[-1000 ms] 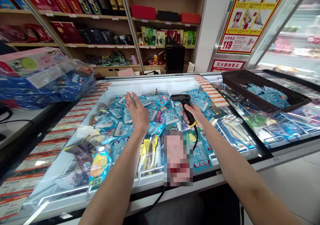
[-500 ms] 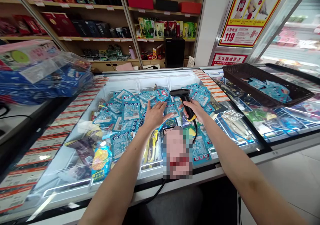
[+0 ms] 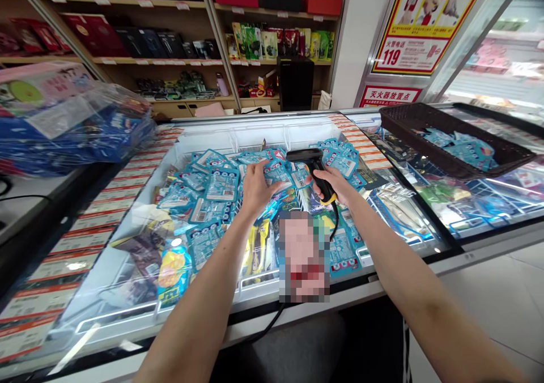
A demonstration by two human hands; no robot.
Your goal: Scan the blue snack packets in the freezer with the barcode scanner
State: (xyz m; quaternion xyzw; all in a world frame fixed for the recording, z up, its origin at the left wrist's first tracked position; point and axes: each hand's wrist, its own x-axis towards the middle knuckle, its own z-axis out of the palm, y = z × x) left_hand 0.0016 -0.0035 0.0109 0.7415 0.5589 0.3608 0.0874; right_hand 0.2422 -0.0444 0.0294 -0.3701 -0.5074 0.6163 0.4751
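My left hand point(image 3: 256, 191) has its thumb and fingers around the edges of a blue snack packet point(image 3: 278, 173), tilted up a little. In my right hand point(image 3: 334, 184) is a black and yellow barcode scanner point(image 3: 308, 156), fingers wrapped round its handle and its head turned left toward that packet. Its cable hangs down past a phone-shaped thing point(image 3: 301, 252) blurred by pixels. Many similar blue packets point(image 3: 221, 184) lie in a loose layer on the chest freezer point(image 3: 250, 132) to the left of my hands, and a further group point(image 3: 340, 159) lies behind the scanner.
A dark brown basket point(image 3: 395, 125) with some blue packets stands at the right. Plastic-wrapped goods point(image 3: 76, 122) are piled at the left. Price labels point(image 3: 91, 224) run along the freezer's left side. Behind are stocked shelves point(image 3: 195, 61) and a black box point(image 3: 295, 83).
My left hand has gone from lying spread on the packets to gripping one by its edges, and that packet has turned. The scanner stays in my right hand, nearly in place.
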